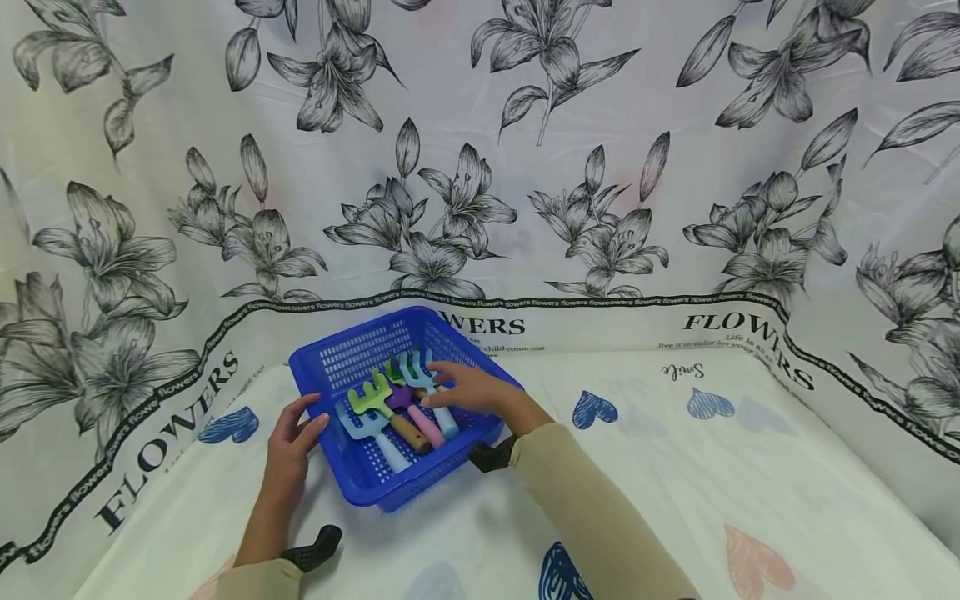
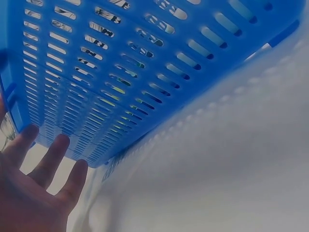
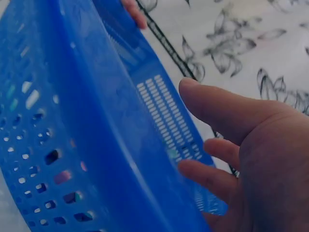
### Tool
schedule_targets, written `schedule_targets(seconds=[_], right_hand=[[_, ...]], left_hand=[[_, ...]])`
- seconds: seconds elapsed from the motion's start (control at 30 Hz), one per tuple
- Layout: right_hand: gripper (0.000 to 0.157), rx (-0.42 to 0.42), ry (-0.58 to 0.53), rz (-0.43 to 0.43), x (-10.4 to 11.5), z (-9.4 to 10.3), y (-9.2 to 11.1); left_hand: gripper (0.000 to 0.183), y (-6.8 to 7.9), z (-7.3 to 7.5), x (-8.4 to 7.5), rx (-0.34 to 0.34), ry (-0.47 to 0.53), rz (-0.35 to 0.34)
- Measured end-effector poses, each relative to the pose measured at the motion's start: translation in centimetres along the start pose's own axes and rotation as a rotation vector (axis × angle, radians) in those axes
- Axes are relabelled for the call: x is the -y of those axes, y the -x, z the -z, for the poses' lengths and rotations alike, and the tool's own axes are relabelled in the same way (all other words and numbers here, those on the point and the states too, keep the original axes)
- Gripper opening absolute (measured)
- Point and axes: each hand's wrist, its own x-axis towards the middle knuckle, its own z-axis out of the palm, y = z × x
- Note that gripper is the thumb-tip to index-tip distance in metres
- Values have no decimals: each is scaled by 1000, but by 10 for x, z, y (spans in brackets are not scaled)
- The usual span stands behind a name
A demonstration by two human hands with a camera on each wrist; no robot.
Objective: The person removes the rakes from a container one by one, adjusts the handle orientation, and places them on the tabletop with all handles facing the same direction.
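Observation:
A blue plastic basket (image 1: 457, 454) with slotted walls stands at an angle on the cloth. Inside lie several small hand forks: a green fork (image 1: 371, 393) with a brown handle, a pale blue fork (image 1: 363, 423) and another light blue fork (image 1: 412, 367). Among them is a purple tool (image 1: 401, 396) with a pink handle. My left hand (image 1: 294, 433) touches the basket's left rim; in the left wrist view its lower fingers (image 2: 50, 162) stretch straight beside the outer wall. Over the basket's right side, my right hand (image 1: 476, 389) hovers with loosely spread fingers close above the handles.
White cloth printed with hearts (image 1: 595, 409) covers the surface. Behind it and along both sides hangs a curtain (image 1: 517, 217) with black flower drawings and lettering. Dark straps (image 1: 491, 454) sit on both wrists, below beige sleeves.

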Motion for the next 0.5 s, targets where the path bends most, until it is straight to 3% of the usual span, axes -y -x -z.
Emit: schedule_targets(seconds=[0.17,0.5], right_hand=[[66,14,-19,-35,-2,-3,-6],[58,97,76,-114,-1,-6,-10]], left_hand=[[53,0,0,-1,2,0,9],[55,-1,2,1,6,7,7]])
